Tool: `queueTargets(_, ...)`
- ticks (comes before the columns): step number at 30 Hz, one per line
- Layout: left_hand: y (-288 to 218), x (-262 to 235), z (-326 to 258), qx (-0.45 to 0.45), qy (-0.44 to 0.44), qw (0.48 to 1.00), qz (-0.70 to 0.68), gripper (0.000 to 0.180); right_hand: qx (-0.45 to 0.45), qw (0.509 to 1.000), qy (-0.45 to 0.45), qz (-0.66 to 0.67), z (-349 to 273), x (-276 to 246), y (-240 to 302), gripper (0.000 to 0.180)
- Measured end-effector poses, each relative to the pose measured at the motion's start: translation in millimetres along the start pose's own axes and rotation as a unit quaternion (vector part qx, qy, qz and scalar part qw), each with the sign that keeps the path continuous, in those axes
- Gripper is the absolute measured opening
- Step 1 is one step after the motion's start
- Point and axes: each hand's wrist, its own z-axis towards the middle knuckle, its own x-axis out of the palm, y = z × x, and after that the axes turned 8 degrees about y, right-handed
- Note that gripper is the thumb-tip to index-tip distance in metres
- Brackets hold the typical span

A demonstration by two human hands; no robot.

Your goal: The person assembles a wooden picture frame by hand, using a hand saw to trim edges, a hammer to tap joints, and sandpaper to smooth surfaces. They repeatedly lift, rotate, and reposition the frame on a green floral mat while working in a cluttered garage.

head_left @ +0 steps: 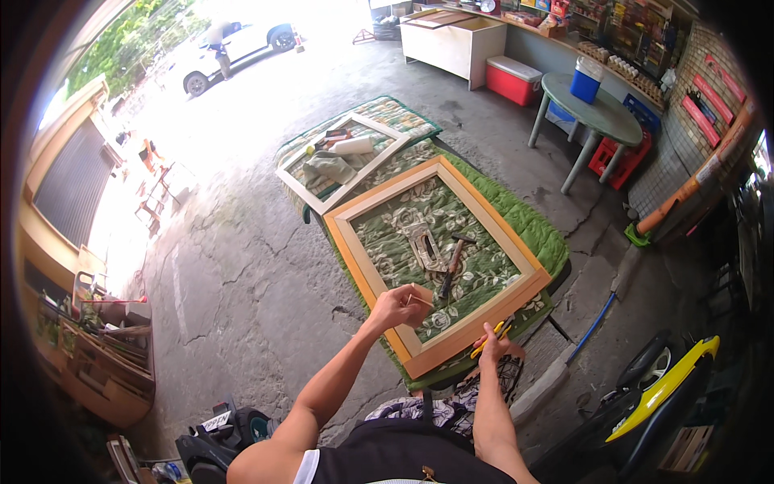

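Observation:
My left hand (393,307) is closed on a small, thin brown piece (421,305) above the near left corner of a wooden frame (476,319). What the piece is made of does not show. My right hand (493,348) grips yellow-and-black pliers (490,339) just outside the frame's near edge. The frame lies flat on a green floral quilt (528,218), its inner strip paler than its orange-brown outer border. Inside the frame opening, a hammer (455,266) rests on the quilt beside a pale, metallic-looking hand tool (427,247).
Farther back, a white frame (310,198) surrounds a grey cloth (329,168) and a white cylinder (352,146). A green oval table (592,113) and a red cooler (513,79) stand at the right. A yellow-and-black vehicle (669,387) is near right; a person stands by a white vehicle (242,48).

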Motion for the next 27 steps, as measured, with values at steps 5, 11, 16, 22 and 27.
queueTargets(5, 21, 16, 36, -0.043, -0.002, 0.999, -0.015, 0.022, 0.007, 1.0, -0.004, 0.022, 3, 0, -1, 0.025)
queueTargets(11, 51, 22, 57, -0.042, -0.062, 0.997, -0.008, 0.022, 0.026, 1.0, 0.0, 0.012, -6, 3, 7, 0.024)
queueTargets(16, 65, 23, 68, 0.125, -0.174, 0.972, 0.097, 0.021, 0.017, 1.0, 0.001, 0.011, -1, 1, 4, 0.024)
queueTargets(22, 61, 28, 84, 0.201, -0.199, 0.958, 0.045, 0.013, 0.022, 1.0, -0.003, -0.008, 0, 0, 4, 0.025)
queueTargets(27, 58, 37, 105, 0.187, -0.255, 0.948, 0.044, 0.01, 0.011, 1.0, -0.003, 0.004, -1, 3, 7, 0.026)
